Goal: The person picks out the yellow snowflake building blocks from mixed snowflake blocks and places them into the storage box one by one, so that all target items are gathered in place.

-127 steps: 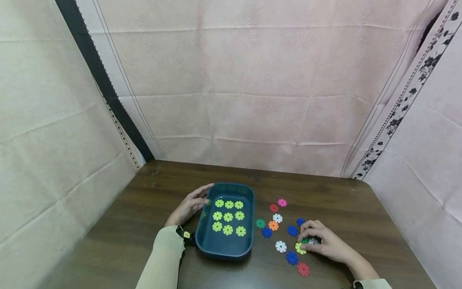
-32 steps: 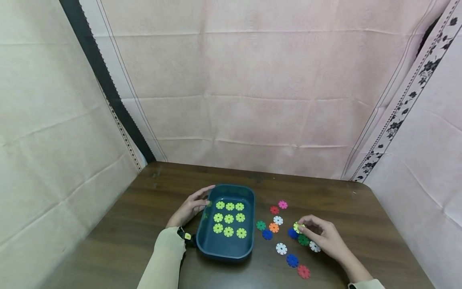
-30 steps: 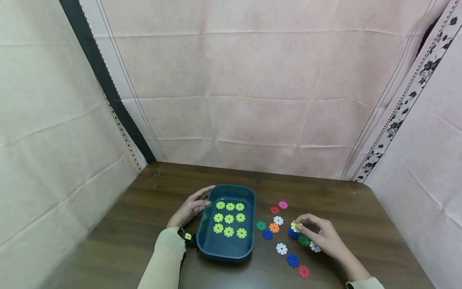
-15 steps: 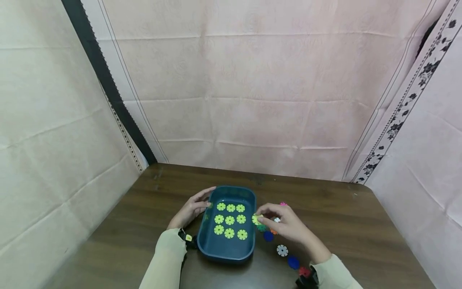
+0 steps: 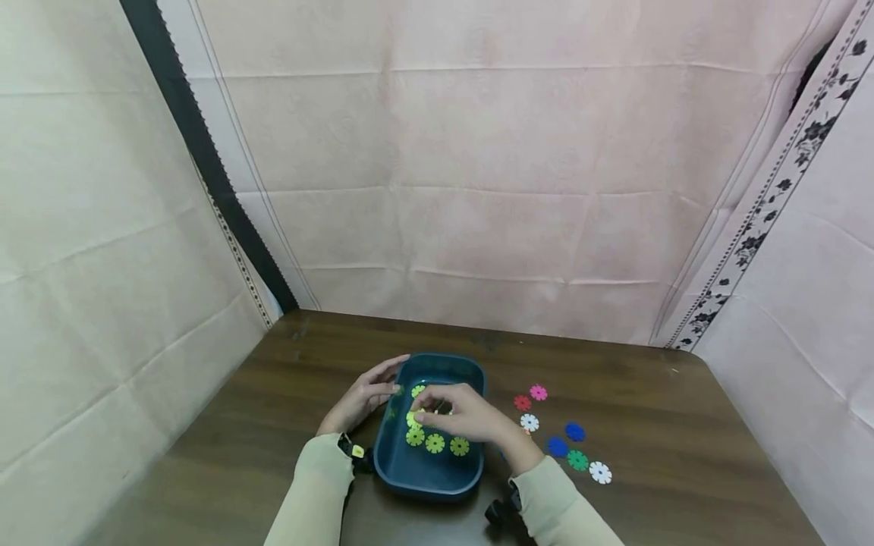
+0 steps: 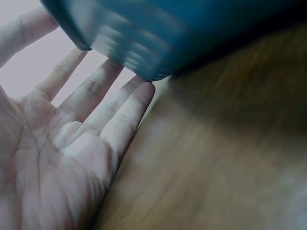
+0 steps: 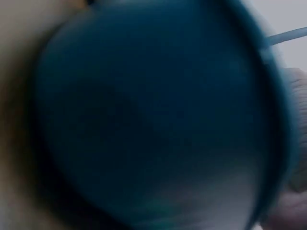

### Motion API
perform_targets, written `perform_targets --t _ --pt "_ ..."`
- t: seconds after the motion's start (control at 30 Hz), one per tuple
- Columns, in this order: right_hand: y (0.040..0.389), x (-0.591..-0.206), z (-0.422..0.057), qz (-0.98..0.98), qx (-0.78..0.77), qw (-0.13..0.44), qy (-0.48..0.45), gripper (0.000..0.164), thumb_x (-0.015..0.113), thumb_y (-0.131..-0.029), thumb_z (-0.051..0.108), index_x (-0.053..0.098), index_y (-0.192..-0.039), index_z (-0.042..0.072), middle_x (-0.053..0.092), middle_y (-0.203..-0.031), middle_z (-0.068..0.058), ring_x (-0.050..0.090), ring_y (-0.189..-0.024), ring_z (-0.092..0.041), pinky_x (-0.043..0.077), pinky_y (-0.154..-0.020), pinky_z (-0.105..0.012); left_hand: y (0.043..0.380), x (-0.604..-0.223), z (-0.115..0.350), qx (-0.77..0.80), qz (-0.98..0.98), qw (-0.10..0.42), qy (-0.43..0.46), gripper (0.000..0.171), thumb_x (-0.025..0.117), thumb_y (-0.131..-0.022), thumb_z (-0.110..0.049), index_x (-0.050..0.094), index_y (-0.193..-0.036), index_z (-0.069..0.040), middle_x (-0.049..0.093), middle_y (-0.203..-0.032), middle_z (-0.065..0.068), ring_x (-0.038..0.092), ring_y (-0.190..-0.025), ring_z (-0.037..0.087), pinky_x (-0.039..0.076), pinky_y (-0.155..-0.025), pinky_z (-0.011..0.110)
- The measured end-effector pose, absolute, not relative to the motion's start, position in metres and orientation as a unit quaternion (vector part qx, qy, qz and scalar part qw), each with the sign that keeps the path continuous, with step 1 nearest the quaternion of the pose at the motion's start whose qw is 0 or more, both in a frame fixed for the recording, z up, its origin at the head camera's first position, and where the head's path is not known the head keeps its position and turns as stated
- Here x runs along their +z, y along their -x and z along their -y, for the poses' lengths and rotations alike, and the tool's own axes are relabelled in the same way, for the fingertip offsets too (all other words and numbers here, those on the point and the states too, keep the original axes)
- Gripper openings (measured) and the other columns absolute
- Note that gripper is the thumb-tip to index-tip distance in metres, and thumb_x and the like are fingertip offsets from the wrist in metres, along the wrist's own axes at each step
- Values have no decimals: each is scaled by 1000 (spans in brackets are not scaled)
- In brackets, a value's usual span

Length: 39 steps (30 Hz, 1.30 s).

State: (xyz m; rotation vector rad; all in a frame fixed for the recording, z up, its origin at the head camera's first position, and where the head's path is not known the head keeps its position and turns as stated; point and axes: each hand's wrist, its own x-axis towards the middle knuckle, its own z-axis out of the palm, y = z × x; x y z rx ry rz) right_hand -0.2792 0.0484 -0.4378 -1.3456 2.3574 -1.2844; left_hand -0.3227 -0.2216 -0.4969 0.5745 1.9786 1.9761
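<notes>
A dark teal tray [image 5: 426,485] lies on the table, with yellow-green notched discs [image 5: 435,444] in rows inside. My left hand [image 5: 362,398] is at its left side, fingers straight against the outer wall and thumb at the rim; the left wrist view shows the spread fingers [image 6: 91,91] touching the tray [image 6: 144,33]. Over the tray's inside, my right hand [image 5: 460,413] pinches one yellow-green notched disc [image 5: 411,420] between thumb and index finger. That hand hides several discs in the tray. In the right wrist view the blurred tray [image 7: 153,96] fills most of the picture.
Right of the tray lie loose discs: pink [image 5: 538,393], red [image 5: 522,403], white [image 5: 529,422], two blue [image 5: 575,431], green [image 5: 577,460] and another white [image 5: 601,472]. The right forearm covers others. Pale cloth [image 5: 478,189] hangs behind the wooden table [image 5: 649,409].
My right hand has taken a yellow-green disc from the loose ones on the table, lifted it and carried it left over the tray. The left hand has stayed at the tray.
</notes>
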Motion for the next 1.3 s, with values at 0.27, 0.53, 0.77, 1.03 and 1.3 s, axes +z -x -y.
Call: perform_targets --t 0.27,0.53,0.77,1.03,1.3 --pt "278 -447 -43 -797 -400 89 444 22 68 -97 29 70 -116 19 69 -101 13 63 -89 -4 54 -76 -27 322 -497 220 687 -688 139 -189 54 55 -101 -15 45 -152 -28 36 -159 1 36 -144 27 32 -114 51" --pt "273 -446 -39 -818 -326 113 460 23 72 -94 32 70 -117 28 69 -102 19 62 -88 1 52 -76 -25 323 -494 219 690 -684 143 -188 54 54 -101 -14 44 -153 -26 39 -158 3 40 -142 28 38 -111 43" --pt "271 -448 -39 -825 -280 123 475 25 70 -95 33 71 -120 31 67 -109 24 62 -95 5 50 -86 -25 323 -496 220 692 -682 145 -188 54 55 -101 -15 44 -153 -26 38 -158 4 43 -140 30 43 -106 37" --pt "272 -448 -38 -828 -249 115 489 25 70 -95 34 70 -120 31 67 -107 24 62 -95 6 50 -86 -24 325 -496 222 688 -687 139 -191 54 55 -101 -16 44 -153 -27 37 -158 3 41 -141 28 41 -108 38" --pt "270 -450 -38 -826 -245 129 492 23 70 -96 34 71 -118 30 68 -104 24 62 -95 8 50 -86 -24 323 -498 222 689 -684 143 -194 55 54 -102 -15 42 -154 -25 36 -159 6 42 -141 30 42 -107 37"
